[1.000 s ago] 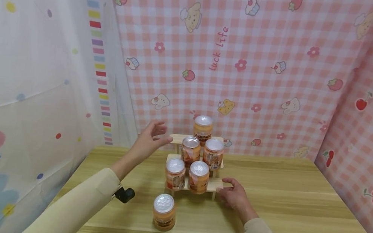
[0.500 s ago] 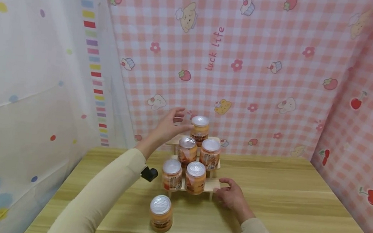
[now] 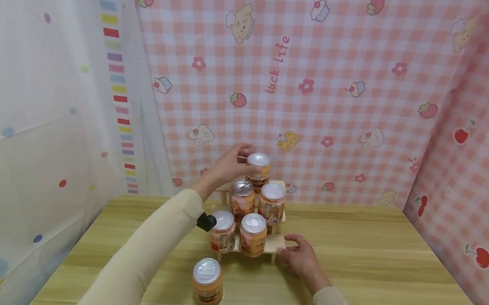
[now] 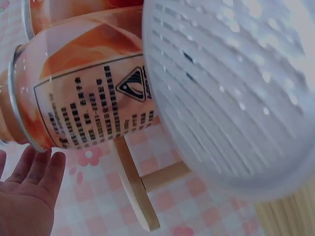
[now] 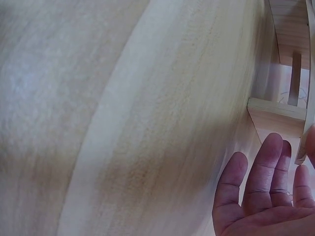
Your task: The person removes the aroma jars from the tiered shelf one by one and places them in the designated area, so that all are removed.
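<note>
A small three-step wooden display rack [image 3: 275, 245] holds orange cans with silvery lids. At its top stands one can [image 3: 261, 180]; my left hand [image 3: 229, 165] is beside it, thumb across its front and fingers toward its back. In the left wrist view the fingers [image 4: 29, 169] look fairly straight, and firm contact is unclear. A pair of cans is on the middle step, one of them [image 3: 271, 209] at right. Below sit two more, including a can [image 3: 252, 240]. My right hand [image 3: 304, 260] touches the bottom step's right end, fingers extended.
Another orange can [image 3: 207, 290] stands upright on the wood-grain table [image 3: 358, 264], in front of the rack. A pink checked cloth [image 3: 321, 106] hangs behind, with a white dotted cloth [image 3: 44, 101] at left.
My left hand has moved right from the rack's left side to the top can. My right hand stays at the bottom step. The view has shifted slightly; the cans stay in place.
</note>
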A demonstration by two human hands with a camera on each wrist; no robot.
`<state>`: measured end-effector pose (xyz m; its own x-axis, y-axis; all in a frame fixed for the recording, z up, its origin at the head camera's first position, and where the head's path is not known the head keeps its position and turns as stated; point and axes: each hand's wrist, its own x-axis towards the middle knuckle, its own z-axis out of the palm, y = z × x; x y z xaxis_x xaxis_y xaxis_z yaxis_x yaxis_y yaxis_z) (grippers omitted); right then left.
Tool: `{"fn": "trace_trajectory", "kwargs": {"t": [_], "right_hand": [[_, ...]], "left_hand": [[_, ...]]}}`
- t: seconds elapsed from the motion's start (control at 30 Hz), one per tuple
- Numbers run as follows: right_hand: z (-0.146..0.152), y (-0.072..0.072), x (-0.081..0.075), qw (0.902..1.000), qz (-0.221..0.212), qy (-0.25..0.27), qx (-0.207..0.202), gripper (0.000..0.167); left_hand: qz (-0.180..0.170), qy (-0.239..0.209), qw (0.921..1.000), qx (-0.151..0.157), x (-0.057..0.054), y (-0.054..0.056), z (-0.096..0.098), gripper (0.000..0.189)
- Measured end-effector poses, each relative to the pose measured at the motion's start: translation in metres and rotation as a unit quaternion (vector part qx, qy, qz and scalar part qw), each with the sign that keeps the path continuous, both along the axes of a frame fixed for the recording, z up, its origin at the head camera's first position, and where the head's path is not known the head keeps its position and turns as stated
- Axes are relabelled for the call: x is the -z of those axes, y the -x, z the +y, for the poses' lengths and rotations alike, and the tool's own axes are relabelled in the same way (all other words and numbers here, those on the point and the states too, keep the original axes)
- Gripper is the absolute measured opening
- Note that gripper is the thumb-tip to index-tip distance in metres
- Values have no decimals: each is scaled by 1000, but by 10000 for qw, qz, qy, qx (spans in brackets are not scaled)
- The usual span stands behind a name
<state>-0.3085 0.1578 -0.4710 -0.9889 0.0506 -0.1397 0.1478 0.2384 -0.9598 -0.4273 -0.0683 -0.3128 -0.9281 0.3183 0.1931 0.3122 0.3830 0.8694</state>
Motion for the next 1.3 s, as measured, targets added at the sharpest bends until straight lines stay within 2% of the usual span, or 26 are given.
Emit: {"fn": "trace_trajectory", "kwargs": {"t": [0.2, 0.5, 0.7, 0.83, 0.93, 1.1, 1.3], "right_hand": [[-3, -1, 0, 10000, 26, -77, 18, 42], [-8, 0, 0, 9999, 51, -121, -15, 42], [-12, -1, 1, 9999, 88, -109, -66, 42], [-13, -1, 0, 9999, 61, -139, -79, 42], [-12, 0, 0, 9998, 48, -192, -80, 42], [-7, 1, 0, 9998, 37, -167, -65, 43], [1, 2, 1, 9999, 45, -140, -48, 43]], "left_hand": [[-74, 231, 9997, -47, 2, -2, 3, 89], [51, 192, 9998, -101, 4, -5, 3, 64], [191, 267, 9982, -499, 4, -3, 0, 69], [474, 95, 9956, -803, -2, -1, -5, 70], [686, -47, 9934, -920, -9, -1, -12, 69], [765, -183, 9903, -1146, -19, -4, -22, 74], [767, -233, 9898, -1177, -28, -10, -36, 75]]}}
